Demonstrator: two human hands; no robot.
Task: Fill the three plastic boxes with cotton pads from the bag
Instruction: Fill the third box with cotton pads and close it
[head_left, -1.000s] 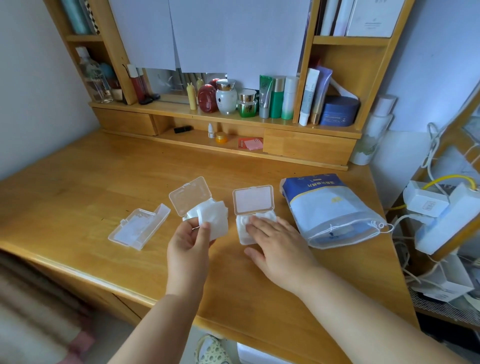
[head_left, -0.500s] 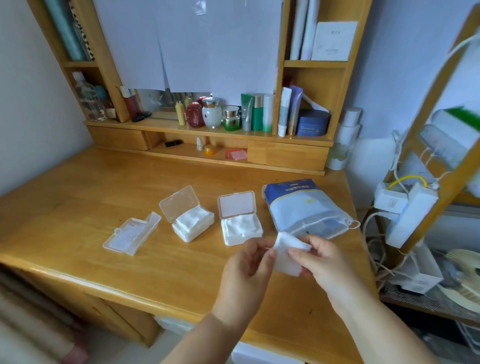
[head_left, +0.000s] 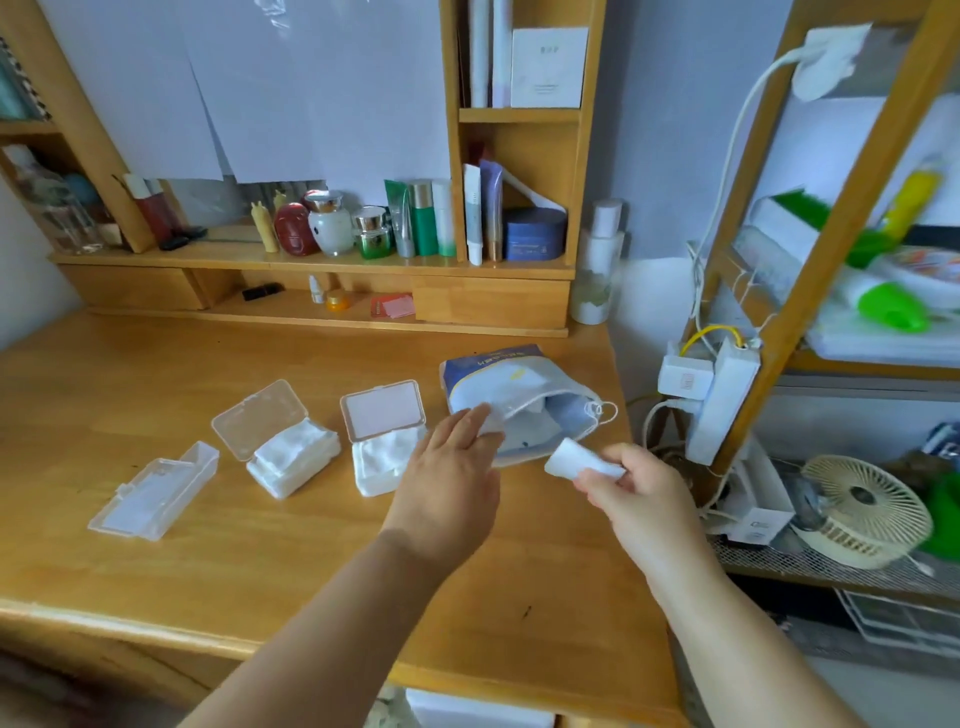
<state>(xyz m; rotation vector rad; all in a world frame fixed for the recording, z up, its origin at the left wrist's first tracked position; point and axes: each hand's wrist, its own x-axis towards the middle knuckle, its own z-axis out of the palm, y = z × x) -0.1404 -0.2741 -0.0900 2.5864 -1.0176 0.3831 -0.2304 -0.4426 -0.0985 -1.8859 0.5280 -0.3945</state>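
Three clear plastic boxes stand open on the wooden desk (head_left: 260, 571). The left box (head_left: 156, 491) has no pads in it. White cotton pads heap up in the middle box (head_left: 291, 454), and the right box (head_left: 387, 460) also holds pads. The blue and white bag (head_left: 519, 387) lies on its side behind my hands, its mouth open toward me. My left hand (head_left: 452, 467) reaches forward with straight fingers, the fingertips on the bag's front lip. My right hand (head_left: 634, 493) pinches a small stack of cotton pads (head_left: 569, 462) in the air, just right of the bag's mouth.
A shelf unit (head_left: 363, 270) with cosmetic bottles and jars runs along the back of the desk. Past the desk's right edge stand a power strip with cables (head_left: 722, 395), a small fan (head_left: 862, 509) and a wooden rack (head_left: 852, 208).
My hands have parted: the left went forward to the bag's mouth and let go of the pads, the right keeps them and moved right. The view turned right.
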